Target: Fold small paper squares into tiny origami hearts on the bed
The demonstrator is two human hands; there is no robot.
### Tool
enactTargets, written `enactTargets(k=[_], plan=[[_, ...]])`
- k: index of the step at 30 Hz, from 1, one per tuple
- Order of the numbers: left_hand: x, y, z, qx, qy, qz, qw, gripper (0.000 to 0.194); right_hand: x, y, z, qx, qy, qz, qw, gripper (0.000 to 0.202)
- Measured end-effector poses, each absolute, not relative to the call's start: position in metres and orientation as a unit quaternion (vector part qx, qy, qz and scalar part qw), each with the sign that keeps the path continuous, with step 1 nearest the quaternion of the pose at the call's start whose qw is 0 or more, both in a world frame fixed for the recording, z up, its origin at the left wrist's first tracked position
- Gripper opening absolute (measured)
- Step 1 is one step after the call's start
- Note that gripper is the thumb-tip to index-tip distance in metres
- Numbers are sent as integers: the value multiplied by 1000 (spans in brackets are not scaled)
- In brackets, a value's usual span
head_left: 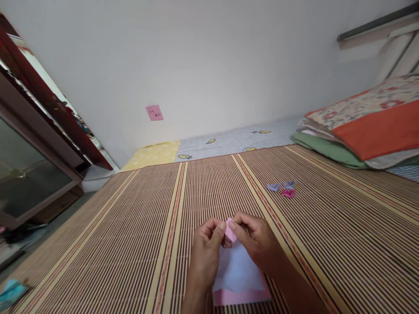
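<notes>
A small folded pink paper (pixel 231 233) is pinched between both hands above the mat. My left hand (pixel 208 244) is closed on its left side, thumb and fingertips at the edge. On its right side, my right hand (pixel 257 235) grips it with the thumb on top. Under the hands lie a light blue sheet of paper (pixel 240 266) and a pink sheet (pixel 240 298), whose edge shows at the near end. Part of the papers is covered by the hands and wrists.
Several small folded papers, two bluish (pixel 273 187) and one magenta (pixel 288 193), rest on the striped bamboo mat (pixel 144 231). Folded bedding (pixel 376 131) is stacked at right. A pink note (pixel 154 112) sticks to the wall. A teal item (pixel 12 293) lies at lower left.
</notes>
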State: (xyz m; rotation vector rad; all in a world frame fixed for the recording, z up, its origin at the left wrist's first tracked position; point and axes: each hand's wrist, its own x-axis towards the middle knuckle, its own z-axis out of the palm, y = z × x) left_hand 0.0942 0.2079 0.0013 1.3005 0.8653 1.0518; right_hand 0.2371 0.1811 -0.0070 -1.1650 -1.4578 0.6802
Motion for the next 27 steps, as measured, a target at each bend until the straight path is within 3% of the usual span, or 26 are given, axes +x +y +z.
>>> enactTargets(k=[7, 13, 17, 22, 27], plan=[[91, 212, -4, 582, 391, 446, 556, 33, 243, 187, -15, -454, -562, 413, 554, 32], [94, 210, -6, 613, 377, 430, 545, 31, 237, 188, -17, -486, -539, 369, 581, 29], [93, 210, -2, 575, 333, 460, 589, 16, 238, 192, -23, -471, -485, 402, 617, 33], [86, 211, -4, 574, 289, 440, 627, 17, 239, 197, -29, -444, -444, 472, 619, 38], [84, 212, -4, 568, 300, 433, 632, 18, 238, 196, -28, -446, -456, 455, 621, 38]])
